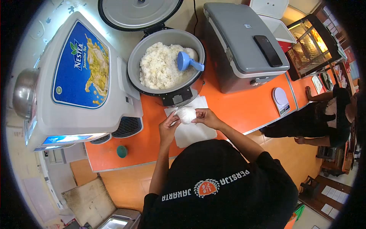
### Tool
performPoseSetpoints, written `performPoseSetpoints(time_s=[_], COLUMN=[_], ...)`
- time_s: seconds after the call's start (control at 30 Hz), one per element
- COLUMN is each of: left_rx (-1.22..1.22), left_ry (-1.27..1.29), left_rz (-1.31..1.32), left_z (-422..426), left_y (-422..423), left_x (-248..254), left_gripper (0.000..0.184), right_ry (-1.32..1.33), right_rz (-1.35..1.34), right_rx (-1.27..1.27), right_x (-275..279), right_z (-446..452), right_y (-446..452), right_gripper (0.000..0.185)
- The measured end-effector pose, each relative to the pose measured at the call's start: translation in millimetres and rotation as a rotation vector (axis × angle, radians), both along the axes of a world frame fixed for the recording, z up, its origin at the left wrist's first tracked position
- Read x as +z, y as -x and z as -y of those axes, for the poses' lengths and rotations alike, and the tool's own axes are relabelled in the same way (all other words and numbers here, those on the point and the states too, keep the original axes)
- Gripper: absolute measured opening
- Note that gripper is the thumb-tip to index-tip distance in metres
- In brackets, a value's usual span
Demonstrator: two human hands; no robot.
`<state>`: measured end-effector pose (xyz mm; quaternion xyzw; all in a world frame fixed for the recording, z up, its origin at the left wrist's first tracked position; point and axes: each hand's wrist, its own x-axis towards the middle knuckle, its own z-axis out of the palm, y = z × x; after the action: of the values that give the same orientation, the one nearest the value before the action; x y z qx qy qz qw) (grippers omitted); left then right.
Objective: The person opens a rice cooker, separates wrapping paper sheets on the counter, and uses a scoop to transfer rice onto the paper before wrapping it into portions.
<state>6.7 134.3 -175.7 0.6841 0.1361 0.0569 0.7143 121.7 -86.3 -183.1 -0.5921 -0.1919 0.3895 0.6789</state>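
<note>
Both hands hold a round white bundle (186, 114) just in front of the rice cooker. My left hand (169, 125) has its fingers on the bundle's left side, and my right hand (207, 117) grips its right side. Beneath lie white paper sheets (194, 135) on the orange counter. The open cooker (133, 78) contains white rice (158, 65), with a blue scoop (183, 61) resting at the right of the pot.
At left stands a Nestea dispenser (82, 65), with a green cup (122, 151) near its base. A grey cooler (232, 34) bears a phone (268, 50). Farther right are a scale (281, 100), a lit glass cabinet (310, 42) and another person (324, 114).
</note>
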Motion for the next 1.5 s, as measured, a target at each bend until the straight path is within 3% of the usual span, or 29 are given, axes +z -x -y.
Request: performPoseSetpoints(time_s=[0.27, 0.43, 0.47, 0.53, 0.67, 0.73, 0.87, 0.93, 1.03, 1.07, 1.13, 1.27, 1.33, 1.5], left_rx=[0.182, 0.261, 0.258, 0.255, 0.046, -0.022, 0.169, 0.157, 0.125, 0.122, 0.147, 0.141, -0.024, 0.043], left_ry=[-0.027, -0.561, -0.563, -0.381, -0.234, 0.784, 0.750, 0.331, 0.255, 0.256, 0.549, 0.537, 0.091, 0.399], left_rz=[-0.027, -0.089, -0.086, -0.007, -0.064, -0.001, -0.175, -0.280, -0.282, -0.279, -0.279, -0.370, -0.332, -0.348], left_z=[29.9, 28.4, 28.1, 30.0, 17.2, 9.1, 16.3, 23.2, 24.2, 23.2, 19.4, 30.8, 35.0, 32.1], left_y=[7.7, 15.2, 15.0, 11.7, 8.8, 9.3, 5.5, 4.0, 4.5, 5.0, 4.0, -5.7, -4.8, -6.7], left_x=[-9.1, -17.1, -20.3, -18.5, -11.0, -13.0, -2.7, 0.5, 1.8, 1.3, 0.0, 15.2, 17.1, 18.7], left_gripper=[0.052, 0.028, 0.028, 0.019, 0.022, 0.034, 0.050, 0.060, 0.059, 0.059, 0.048, 0.045, 0.046, 0.048], right_ry=[-0.037, 0.008, 0.006, 0.054, 0.127, 0.148, 0.252, 0.303, 0.260, 0.262, 0.339, 0.463, 0.322, 0.312], right_rz=[-0.112, 0.025, 0.025, 0.133, 0.276, 0.423, 0.530, 0.604, 0.658, 0.661, 0.811, 0.816, 0.893, 0.988], right_rx=[-0.068, -0.057, -0.061, -0.076, -0.087, -0.056, 0.041, 0.051, 0.024, 0.022, 0.016, 0.137, 0.095, 0.083], right_x=[0.2, -5.1, -2.2, 0.6, 3.1, 11.1, 34.9, 41.0, 39.8, 38.7, 39.8, 43.8, 39.2, 43.7], right_z=[7.1, 2.9, 1.1, -0.8, -1.0, 0.8, 3.9, 2.2, 1.8, 2.0, 0.5, -2.7, -9.7, -14.2], right_y=[12.4, 12.6, 12.4, 12.1, 12.6, 9.7, 7.9, 7.6, 8.6, 9.6, 11.2, 13.7, 17.6, 12.5], right_gripper=[0.027, 0.027, 0.027, 0.026, 0.028, 0.032, 0.044, 0.047, 0.049, 0.049, 0.052, 0.054, 0.053, 0.055])
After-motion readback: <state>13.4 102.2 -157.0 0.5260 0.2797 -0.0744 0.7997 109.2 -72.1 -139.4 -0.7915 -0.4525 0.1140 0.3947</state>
